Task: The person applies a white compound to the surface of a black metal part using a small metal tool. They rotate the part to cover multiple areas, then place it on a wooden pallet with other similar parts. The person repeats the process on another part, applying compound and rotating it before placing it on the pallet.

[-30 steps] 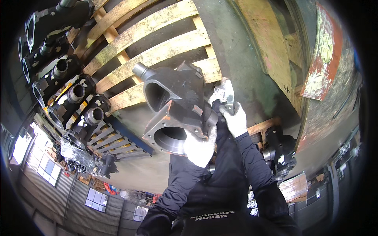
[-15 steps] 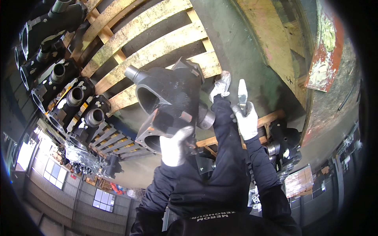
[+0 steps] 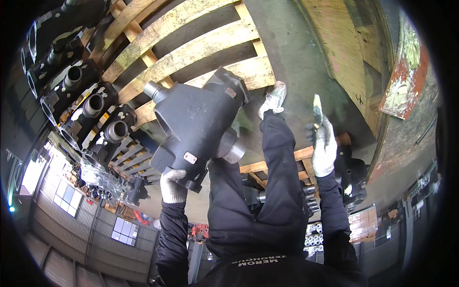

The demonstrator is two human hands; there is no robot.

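A large black cast-metal housing [image 3: 198,112] stands tilted in front of me, its smooth side with a small pale plate turned up. A short bare-metal tube [image 3: 154,91] sticks out at its upper left, and a wider bare-metal stub [image 3: 234,150] at its lower right. My left hand [image 3: 173,185], in a white glove, is closed around the housing's lower left edge. Off to the right, clear of the housing, my gloved right hand [image 3: 325,150] holds a putty knife [image 3: 317,107] upright. The blade, smeared pale, shows almost edge-on; the handle is mostly hidden by the hand.
Beyond the housing lies a slatted wooden pallet [image 3: 191,52]. Similar black castings [image 3: 93,105] with threaded necks line the left side. A red board [image 3: 404,91] smeared with cream putty lies at the right, near a plywood sheet [image 3: 344,52]. My shoe [image 3: 274,99] stands beside the pallet corner.
The housing has rotated, so its open bores have turned away and its side shows. My left hand has shifted left and lower along it. My right hand moved right, turning the knife edge-on.
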